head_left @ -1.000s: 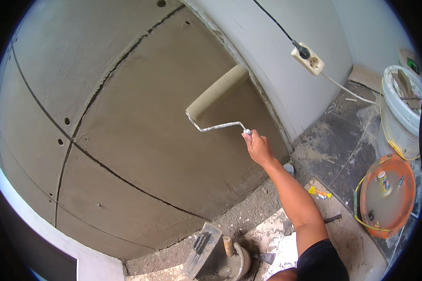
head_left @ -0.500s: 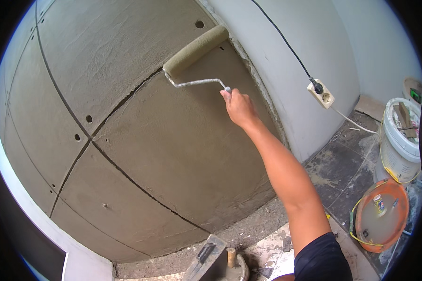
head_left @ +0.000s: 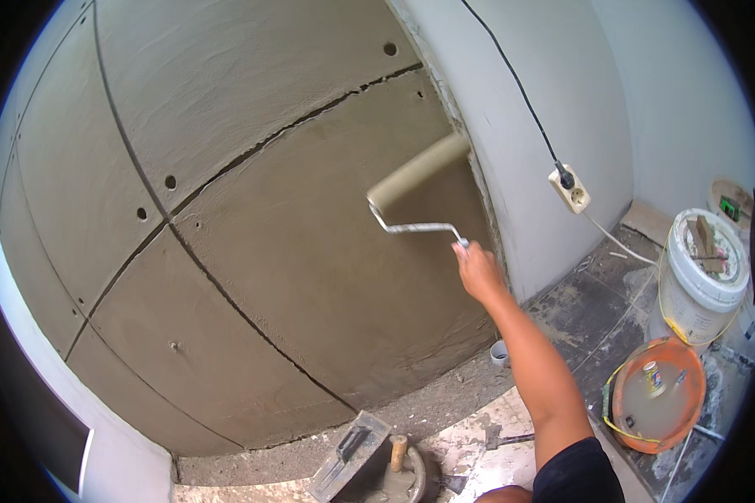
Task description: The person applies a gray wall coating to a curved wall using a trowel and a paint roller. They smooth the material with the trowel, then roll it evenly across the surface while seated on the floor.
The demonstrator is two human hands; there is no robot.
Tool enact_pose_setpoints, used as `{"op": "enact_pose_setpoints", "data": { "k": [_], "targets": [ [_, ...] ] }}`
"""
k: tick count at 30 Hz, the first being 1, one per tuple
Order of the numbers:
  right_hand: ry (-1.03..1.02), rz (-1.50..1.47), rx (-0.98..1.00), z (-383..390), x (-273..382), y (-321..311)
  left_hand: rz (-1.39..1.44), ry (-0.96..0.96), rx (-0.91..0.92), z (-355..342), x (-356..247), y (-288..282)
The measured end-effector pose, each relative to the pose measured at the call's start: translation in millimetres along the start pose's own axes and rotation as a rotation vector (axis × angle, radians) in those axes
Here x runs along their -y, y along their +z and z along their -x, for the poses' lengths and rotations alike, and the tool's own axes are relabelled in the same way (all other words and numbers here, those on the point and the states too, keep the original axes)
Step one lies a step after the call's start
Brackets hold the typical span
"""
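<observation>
My right hand (head_left: pixel 480 270) is closed on the handle of a paint roller (head_left: pixel 416 170). The grey-brown sleeve lies against the cement-coloured wall (head_left: pixel 285 235) near its right border, inside a panel bounded by dark, ragged grooves. The wall also has round holes at several places. My left hand is not in view; a bit of skin shows at the lower edge beside my dark sleeve, with no fingers visible.
A trowel (head_left: pixel 350 453) rests on a container (head_left: pixel 419 482) at the bottom. At right stand a white bucket (head_left: pixel 705 268) and an orange bucket (head_left: pixel 658 394) of cloudy water, on dirty tiles (head_left: pixel 566 318). A socket strip (head_left: pixel 569 191) hangs on a cable against the white wall.
The roller went up to the upper groove half a second ago and is now lower and further right, near the panel's right border. My right arm moved with it; the view has shifted slightly.
</observation>
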State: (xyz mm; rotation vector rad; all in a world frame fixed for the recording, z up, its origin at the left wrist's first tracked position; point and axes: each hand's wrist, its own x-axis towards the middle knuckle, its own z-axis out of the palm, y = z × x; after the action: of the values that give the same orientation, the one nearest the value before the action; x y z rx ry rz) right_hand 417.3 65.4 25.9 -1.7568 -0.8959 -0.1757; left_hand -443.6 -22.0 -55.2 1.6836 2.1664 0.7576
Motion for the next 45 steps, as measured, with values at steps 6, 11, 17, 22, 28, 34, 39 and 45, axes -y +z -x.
{"op": "enact_pose_setpoints", "data": {
  "k": [6, 11, 17, 22, 28, 34, 39, 45],
  "targets": [
    [0.092, 0.434, 0.173, 57, -50, -60, 0.120, 0.132, 0.054, -18, -71, 21],
    [-0.179, 0.728, 0.063, 34, -51, -151, 0.357, 0.422, -0.097, -33, -179, 38],
    [-0.490, 0.834, -0.095, -77, 38, -199, 0.588, 0.698, -0.190, -29, -350, 18],
    [-0.559, 0.964, -0.144, -132, 71, -217, 0.896, 0.872, -0.208, -34, -426, 17],
    [-0.675, 1.053, -0.029, -138, 137, -197, 1.196, 0.895, -0.358, -51, -423, -1],
    [-0.696, 1.039, 0.106, -106, 226, -123, 1.353, 0.909, -0.359, -58, -400, -1],
    [-0.742, 0.959, 0.185, -67, 287, -65, 1.381, 0.923, -0.386, -59, -384, -24],
    [-0.790, 0.903, 0.218, -32, 337, -15, 1.439, 0.880, -0.448, -58, -367, -37]
  ]
}}
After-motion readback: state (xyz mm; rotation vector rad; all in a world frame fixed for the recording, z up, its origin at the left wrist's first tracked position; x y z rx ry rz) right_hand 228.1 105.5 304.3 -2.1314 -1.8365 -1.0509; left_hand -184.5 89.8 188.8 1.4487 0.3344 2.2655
